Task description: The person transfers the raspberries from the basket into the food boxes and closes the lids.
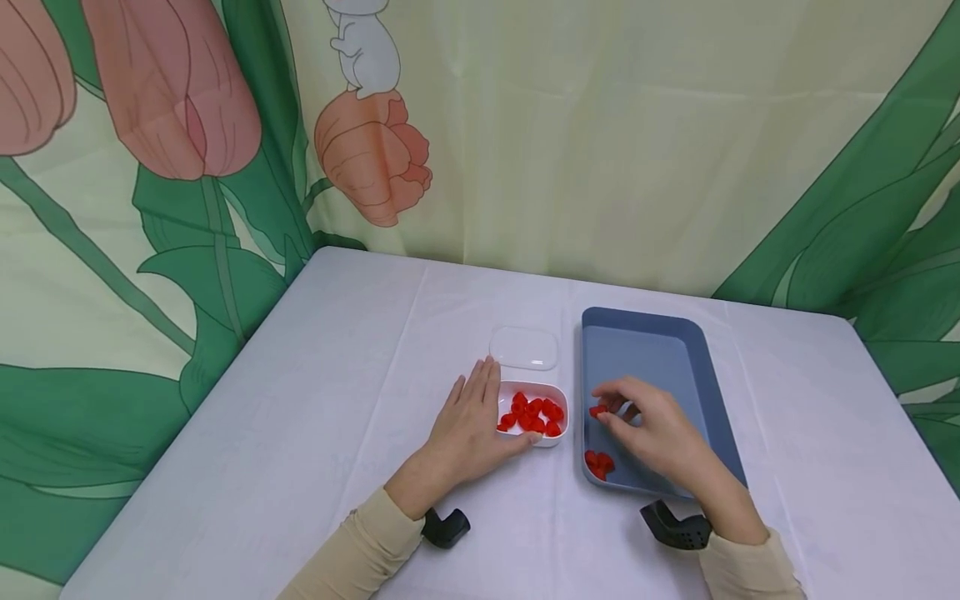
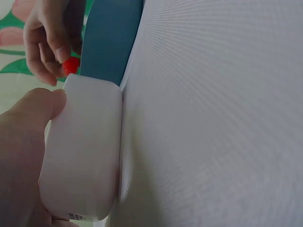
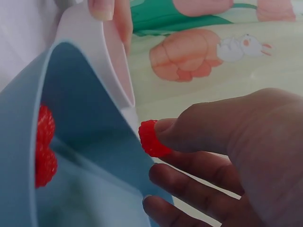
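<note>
My right hand [image 1: 660, 425] pinches a red raspberry [image 3: 152, 138] between thumb and fingertips, above the left side of a blue tray [image 1: 637, 333]. A few more raspberries [image 1: 598, 464] lie together in the tray's near left corner. To the left stands a small white box [image 1: 551, 442] with several raspberries [image 1: 531, 410] inside. Against its left side my left hand [image 1: 471, 425] rests with straight fingers, and the thumb touches the near rim. From the left wrist view, the box's outer wall [image 2: 83, 146] is seen close up beside the thumb.
Behind the box a clear lid [image 1: 523, 348] lies on the white-covered table [image 1: 285, 467]. The tray's raised wall stands just right of the box. A printed curtain [image 1: 585, 150] hangs along the table's far edge. Each wrist carries a black device [image 1: 447, 528].
</note>
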### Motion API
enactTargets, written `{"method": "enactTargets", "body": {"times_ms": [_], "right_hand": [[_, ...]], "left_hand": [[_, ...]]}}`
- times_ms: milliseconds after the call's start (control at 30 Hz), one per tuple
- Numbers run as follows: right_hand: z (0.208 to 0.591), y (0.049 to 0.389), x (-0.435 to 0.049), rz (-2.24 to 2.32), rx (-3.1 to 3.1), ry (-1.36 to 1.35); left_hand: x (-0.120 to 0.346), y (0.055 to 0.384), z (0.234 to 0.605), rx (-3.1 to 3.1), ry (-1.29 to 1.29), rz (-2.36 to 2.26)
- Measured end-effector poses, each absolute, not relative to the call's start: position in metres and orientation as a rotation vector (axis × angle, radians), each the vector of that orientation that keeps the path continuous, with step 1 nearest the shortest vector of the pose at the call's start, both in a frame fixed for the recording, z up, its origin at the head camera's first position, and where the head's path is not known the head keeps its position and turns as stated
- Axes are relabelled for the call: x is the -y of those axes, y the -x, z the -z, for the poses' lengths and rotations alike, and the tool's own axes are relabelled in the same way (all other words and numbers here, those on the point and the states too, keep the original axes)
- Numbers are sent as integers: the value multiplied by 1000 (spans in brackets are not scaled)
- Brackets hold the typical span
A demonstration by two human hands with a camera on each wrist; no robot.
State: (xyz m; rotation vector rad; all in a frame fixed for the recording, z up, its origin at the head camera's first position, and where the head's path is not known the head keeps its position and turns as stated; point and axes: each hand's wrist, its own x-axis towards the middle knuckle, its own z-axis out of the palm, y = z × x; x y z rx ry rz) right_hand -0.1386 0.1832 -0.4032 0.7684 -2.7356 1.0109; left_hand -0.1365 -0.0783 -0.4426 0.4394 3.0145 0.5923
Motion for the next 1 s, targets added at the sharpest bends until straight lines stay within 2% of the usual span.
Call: {"method": "enactTargets", "body": {"times_ms": [567, 1000], "right_hand": [[392, 140, -151, -1046, 2783, -790], [395, 147, -130, -1130, 2729, -926]], "left_hand": [[78, 137, 443, -3025, -456, -564], [80, 136, 442, -3049, -489, -562]]}}
